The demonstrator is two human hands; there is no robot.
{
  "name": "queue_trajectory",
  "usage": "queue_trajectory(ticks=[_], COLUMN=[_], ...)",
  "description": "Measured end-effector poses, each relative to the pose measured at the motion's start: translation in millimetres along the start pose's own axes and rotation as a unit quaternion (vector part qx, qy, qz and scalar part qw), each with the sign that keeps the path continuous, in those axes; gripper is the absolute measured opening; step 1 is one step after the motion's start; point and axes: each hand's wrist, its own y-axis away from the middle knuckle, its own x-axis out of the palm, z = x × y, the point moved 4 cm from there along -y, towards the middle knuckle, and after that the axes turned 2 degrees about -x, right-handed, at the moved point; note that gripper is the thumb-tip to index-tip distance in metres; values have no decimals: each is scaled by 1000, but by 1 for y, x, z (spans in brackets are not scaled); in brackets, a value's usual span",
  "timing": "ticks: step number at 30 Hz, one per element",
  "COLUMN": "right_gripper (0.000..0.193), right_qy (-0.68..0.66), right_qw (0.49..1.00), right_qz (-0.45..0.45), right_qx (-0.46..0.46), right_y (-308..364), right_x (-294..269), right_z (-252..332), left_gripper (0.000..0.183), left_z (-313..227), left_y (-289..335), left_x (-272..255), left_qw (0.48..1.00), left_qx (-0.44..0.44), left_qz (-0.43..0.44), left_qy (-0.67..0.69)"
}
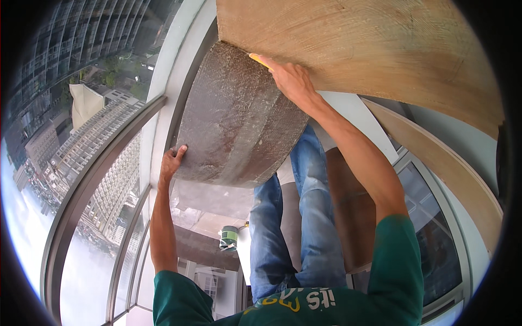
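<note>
A large dark brown sheet (234,119) with a rough, streaked surface hangs in front of me, bowed along its lower edge. My left hand (173,161) grips its left edge, the thumb on the near face and the other fingers mostly out of sight. At the sheet's top edge, my right hand (293,81) is closed around a slim yellow tool (261,60); only part of it shows, so its kind is unclear. The tool's tip lies where the sheet meets a light wooden board (370,49) marked with swirling streaks.
Window frames (103,168) run down the left, with city buildings outside. Below stands a green and white bucket (229,238). Brown sheets (350,212) lie beyond my legs. To the right are a long curved-looking wooden panel (446,163) and a framed window (435,217).
</note>
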Motion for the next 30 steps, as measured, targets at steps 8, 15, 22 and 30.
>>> queue_trajectory(ticks=[8,15,22,30], right_gripper=[54,46,46,45], right_qy=[83,6,40,3], right_qw=[990,999,998,1000], right_qz=[94,47,41,21], right_qx=[70,20,37,10], right_y=[21,-14,-48,-63], right_x=[10,-7,40,15], right_z=[-36,13,-2,24], left_gripper=[78,87,93,91], left_z=[-17,-5,13,0], left_y=[8,3,-6,-7], left_x=[-2,6,13,9], left_qw=[999,999,998,999], left_qx=[10,20,5,-3], left_qz=[23,-13,20,22], left_qy=[36,41,59,29])
